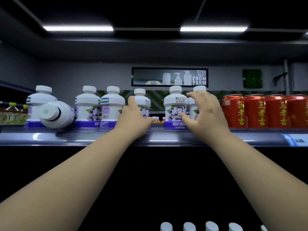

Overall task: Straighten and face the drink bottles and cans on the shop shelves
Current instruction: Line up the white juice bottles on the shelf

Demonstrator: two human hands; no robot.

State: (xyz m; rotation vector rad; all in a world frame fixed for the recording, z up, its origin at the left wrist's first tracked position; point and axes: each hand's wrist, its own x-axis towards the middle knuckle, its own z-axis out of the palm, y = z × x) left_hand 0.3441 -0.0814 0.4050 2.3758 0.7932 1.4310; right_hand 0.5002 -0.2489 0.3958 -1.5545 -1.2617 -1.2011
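Head view: shop shelf [83, 137] carries row of white purple-labelled bottles [87, 105], red cans [260, 110] upright at right end. Left hand [135, 117] grips set-back bottle [143, 99] mid-row, fingers curled round its side. Right hand [203, 112] spread claw-like, holding nothing, just before two bottles beside cans. Tipped bottle [56, 114] lies on side near left end.

The left hand [135, 120] covers the base of a white purple-labelled plastic bottle [141, 99]; the blurred right hand [202, 110] mostly hides another bottle [199, 88].
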